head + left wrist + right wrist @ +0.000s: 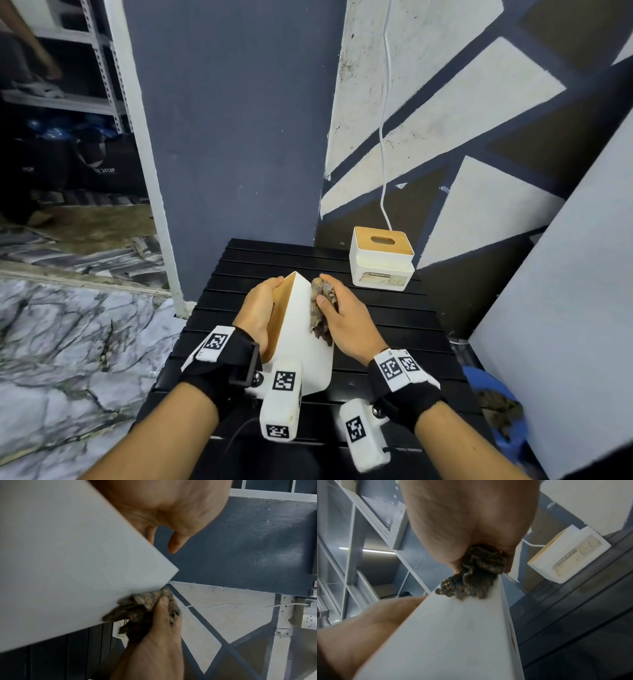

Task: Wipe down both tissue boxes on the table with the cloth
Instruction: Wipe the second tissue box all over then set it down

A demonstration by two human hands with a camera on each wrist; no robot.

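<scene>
Tissue box (301, 329) tilted up off the black table (387, 322)

Left hand (260, 308) grasps its wooden lid side; right hand (346, 318) clutches the cloth (320, 308) against its white face (second tissue box (382, 262) stands well behind, near the white cable (383, 147)).

My forearms are bare. Each wrist wears a black strap (219, 373) with white panels bearing black square-code markers, and a white camera block (281, 401) bolted on, similarly marked.

Black slatted counter (376, 308) stands against a dark blue wall (233, 137) painted with white geometric panels. White cable (385, 137) hangs down it. Marble-patterned floor (68, 342) left; metal shelving (99, 68) behind.
</scene>
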